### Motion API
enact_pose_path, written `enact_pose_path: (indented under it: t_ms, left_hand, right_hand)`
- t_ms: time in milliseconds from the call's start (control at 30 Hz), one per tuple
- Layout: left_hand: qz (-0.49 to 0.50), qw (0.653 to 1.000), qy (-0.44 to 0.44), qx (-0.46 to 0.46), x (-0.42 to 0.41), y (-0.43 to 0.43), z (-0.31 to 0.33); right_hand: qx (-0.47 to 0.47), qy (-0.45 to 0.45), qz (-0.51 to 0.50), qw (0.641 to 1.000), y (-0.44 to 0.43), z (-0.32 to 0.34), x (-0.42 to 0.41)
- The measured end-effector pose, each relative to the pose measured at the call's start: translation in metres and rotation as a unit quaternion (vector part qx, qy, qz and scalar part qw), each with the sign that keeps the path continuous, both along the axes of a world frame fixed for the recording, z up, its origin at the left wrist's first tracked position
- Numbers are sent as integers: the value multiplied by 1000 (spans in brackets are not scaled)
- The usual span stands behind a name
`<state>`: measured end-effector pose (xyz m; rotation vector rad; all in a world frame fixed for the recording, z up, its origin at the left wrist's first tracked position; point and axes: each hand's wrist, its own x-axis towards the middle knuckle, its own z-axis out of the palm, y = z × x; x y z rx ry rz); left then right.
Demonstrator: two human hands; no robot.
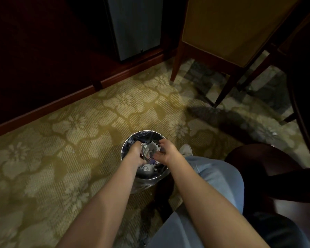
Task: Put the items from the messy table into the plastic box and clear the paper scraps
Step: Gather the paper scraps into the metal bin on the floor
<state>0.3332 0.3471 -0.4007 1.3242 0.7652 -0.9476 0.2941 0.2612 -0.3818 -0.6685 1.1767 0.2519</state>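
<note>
Paper scraps (150,148) between left hand (135,152), right hand (166,151)

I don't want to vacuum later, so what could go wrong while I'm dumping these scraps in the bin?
The scraps sit between the left hand and right hand above the bin, so some may flutter onto the carpet, where a white bit lies. The right hand is blurred; a fast shake could scatter more.
</note>
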Motion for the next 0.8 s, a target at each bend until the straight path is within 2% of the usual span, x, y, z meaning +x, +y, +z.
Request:
enact_pose_path:
  t_ms: [167,367,633,800]
  left_hand:
    - [26,999,20,12,1,-1,0]
    - [74,997,27,-18,-3,-4,6]
    - [28,999,1,22,-2,-5,21]
    - [16,999,-24,15,-6,-7,42]
  right_hand:
    - [17,-4,-19,1000,-3,6,-1]
    - [15,11,-19,1000,-9,11,-9]
    - [-47,-4,8,999,-14,10,-12]
    - [-49,-17,13,999,-17,33,-14]
